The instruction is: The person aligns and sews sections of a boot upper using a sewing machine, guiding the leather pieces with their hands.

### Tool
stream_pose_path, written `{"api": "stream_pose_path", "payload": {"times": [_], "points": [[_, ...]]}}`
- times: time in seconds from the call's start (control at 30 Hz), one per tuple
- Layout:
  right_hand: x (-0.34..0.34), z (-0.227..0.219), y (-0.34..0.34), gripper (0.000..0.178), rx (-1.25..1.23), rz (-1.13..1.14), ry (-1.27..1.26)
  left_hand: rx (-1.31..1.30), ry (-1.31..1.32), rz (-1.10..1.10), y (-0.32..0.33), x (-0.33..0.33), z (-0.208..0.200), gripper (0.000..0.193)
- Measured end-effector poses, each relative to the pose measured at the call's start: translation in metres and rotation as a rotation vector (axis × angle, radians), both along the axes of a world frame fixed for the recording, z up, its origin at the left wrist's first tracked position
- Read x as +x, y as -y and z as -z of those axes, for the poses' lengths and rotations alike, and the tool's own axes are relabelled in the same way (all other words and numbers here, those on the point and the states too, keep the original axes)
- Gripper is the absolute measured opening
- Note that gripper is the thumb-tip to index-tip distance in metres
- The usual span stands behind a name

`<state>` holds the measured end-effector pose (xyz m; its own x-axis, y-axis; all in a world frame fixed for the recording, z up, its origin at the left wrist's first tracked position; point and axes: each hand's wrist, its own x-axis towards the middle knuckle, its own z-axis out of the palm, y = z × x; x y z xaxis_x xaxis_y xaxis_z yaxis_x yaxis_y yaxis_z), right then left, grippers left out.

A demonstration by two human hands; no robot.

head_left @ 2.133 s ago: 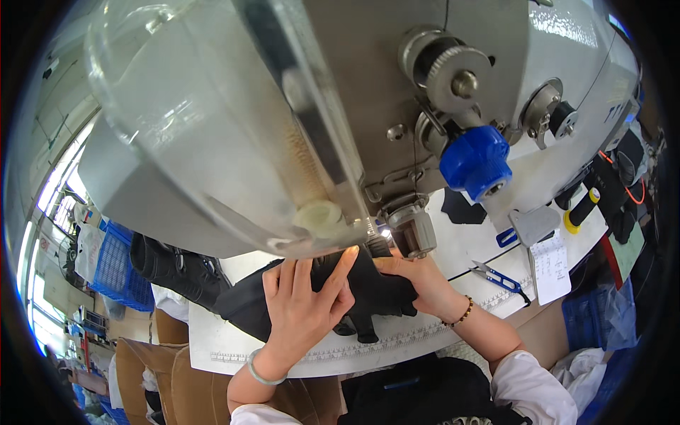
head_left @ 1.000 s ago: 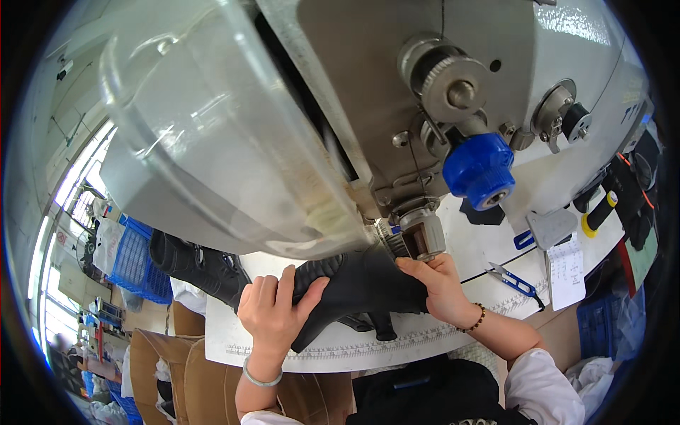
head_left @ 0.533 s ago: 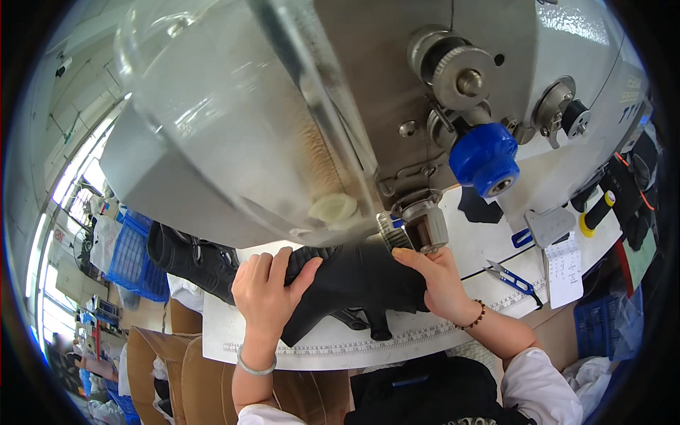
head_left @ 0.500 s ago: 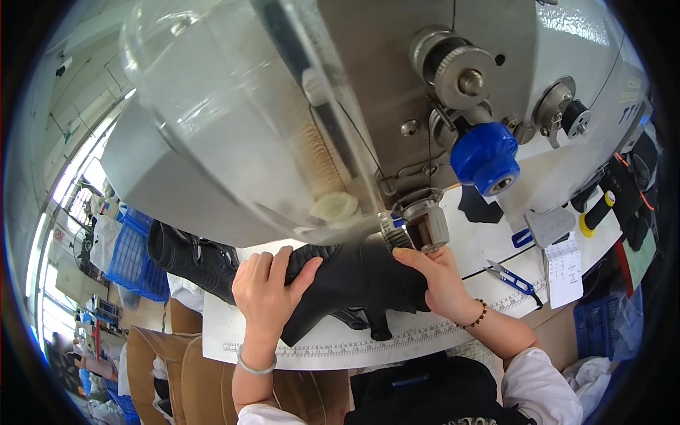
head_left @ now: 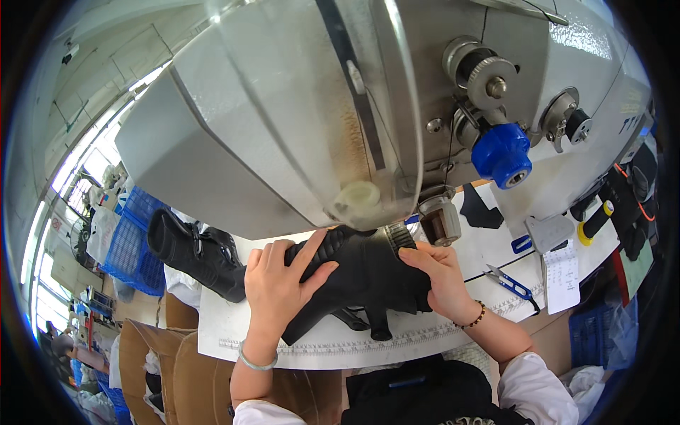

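A black leather boot upper (head_left: pixel 361 283) with ribbed panels and short hanging straps lies on the white table under the sewing machine head (head_left: pixel 283 127). My left hand (head_left: pixel 280 287) rests on its left part, fingers stretched over the ribbed panel, thumb spread apart. With thumb and fingers, my right hand (head_left: pixel 443 276) pinches the right side, by a ribbed strip near the machine. The machine's clear cover and housing hide the needle and the far edge of the leather. Left of my left hand stands a black boot (head_left: pixel 191 251) with straps.
Blue thread snips (head_left: pixel 511 283) lie right of my right hand, beside a written notepad (head_left: pixel 563 276). A yellow-ended black spool (head_left: pixel 595 223) stands farther right. A printed ruler strip (head_left: pixel 460 322) runs along the table's near edge. Blue crates (head_left: pixel 134 241) and cardboard (head_left: pixel 159 354) are at left.
The view has shifted, so the machine head appears farther right. My left index finger now stretches forward along the ribbed panel. My right hand keeps its pinch at nearly the same spot.
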<state>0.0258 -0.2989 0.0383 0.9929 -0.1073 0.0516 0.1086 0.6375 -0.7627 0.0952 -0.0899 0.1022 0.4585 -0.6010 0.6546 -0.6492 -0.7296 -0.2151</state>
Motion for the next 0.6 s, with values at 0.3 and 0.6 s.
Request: {"api": "stream_pose_path", "payload": {"times": [0.3,0.6], "points": [[0.001,-0.003,0.0,0.013,0.005,0.006,-0.026,0.008,0.017,0.018,0.002,-0.002,-0.002,0.043],[0.003,-0.003,0.005,0.014,0.049,-0.075,-0.061,-0.024,0.117,-0.037,0.002,-0.003,0.015,0.051]]}}
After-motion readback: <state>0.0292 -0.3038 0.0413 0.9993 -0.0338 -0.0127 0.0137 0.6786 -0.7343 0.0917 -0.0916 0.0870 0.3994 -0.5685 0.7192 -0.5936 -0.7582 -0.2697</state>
